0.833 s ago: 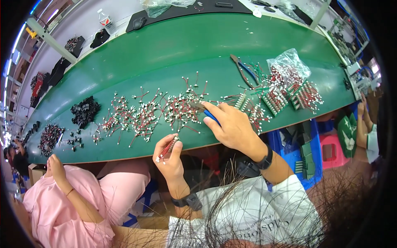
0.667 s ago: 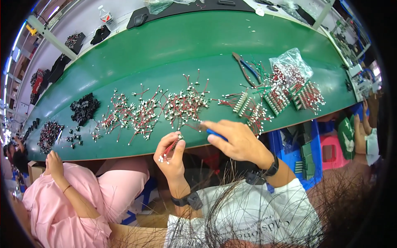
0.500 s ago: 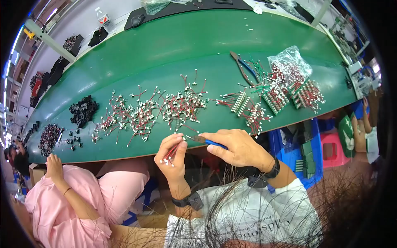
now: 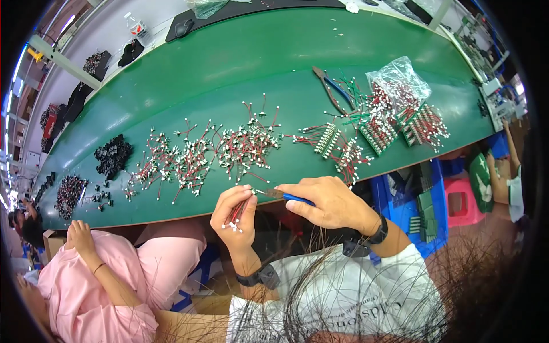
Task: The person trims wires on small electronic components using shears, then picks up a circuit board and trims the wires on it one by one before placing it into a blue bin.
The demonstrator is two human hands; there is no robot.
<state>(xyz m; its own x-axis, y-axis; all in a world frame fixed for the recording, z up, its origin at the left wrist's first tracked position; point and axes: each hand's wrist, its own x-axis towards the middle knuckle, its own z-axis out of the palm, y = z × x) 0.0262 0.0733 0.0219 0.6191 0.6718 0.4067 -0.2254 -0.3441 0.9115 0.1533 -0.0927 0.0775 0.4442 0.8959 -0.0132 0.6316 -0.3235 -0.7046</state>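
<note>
My left hand (image 4: 245, 226) is closed around a small bunch of red and dark wires with white connectors (image 4: 233, 219), held in front of the table's near edge. A tiny part sticks up at its fingertips. From the right, my right hand (image 4: 334, 201) grips blue-handled pliers (image 4: 302, 199). Their jaws reach to the part at my left fingertips; whether they touch it is too small to tell. Beyond my hands, a loose heap of wired parts (image 4: 249, 143) with red wires and white ends lies on the green tabletop (image 4: 189, 74).
At the right lie a second pair of pliers (image 4: 333, 91), green boards with wired parts (image 4: 377, 137) and a clear plastic bag (image 4: 400, 80). Black parts (image 4: 113, 155) are heaped at the left. A blue crate (image 4: 432, 200) stands below the edge. A co-worker in pink (image 4: 94, 274) sits at left.
The view has shifted slightly. My hands keep nearly the same pose, with the pliers' jaws still at my left fingertips. The co-worker's hand has moved a little.
</note>
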